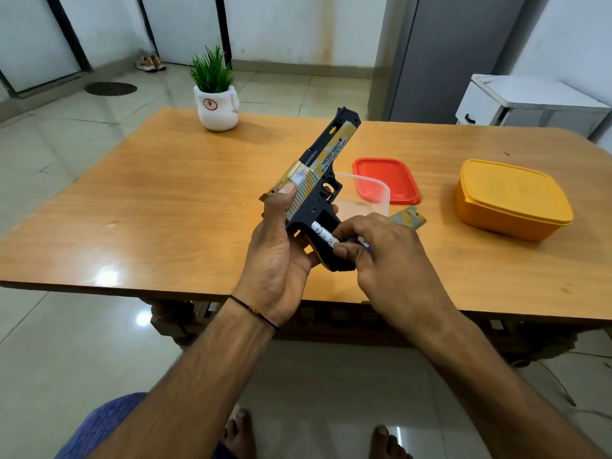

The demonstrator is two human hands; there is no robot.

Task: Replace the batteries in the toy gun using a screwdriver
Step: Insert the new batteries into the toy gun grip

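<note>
A black and gold toy gun (323, 160) is held above the wooden table (149, 200), muzzle pointing away. My left hand (281, 246) grips its rear and grip, thumb on the slide. The grip's side is uncovered, showing the battery bay. A white battery (324, 236) lies partly in that bay, pinched by the fingers of my right hand (381, 256). A second white and blue item shows by my right fingers; I cannot tell what it is. The removed camouflage cover plate (409, 218) lies on the table to the right. No screwdriver is visible.
A clear plastic container (371, 190) sits behind the gun with its red lid (385, 180) beside it. A closed orange box (511, 200) stands at the right. A potted plant in a white pot (217, 106) is at the table's far edge.
</note>
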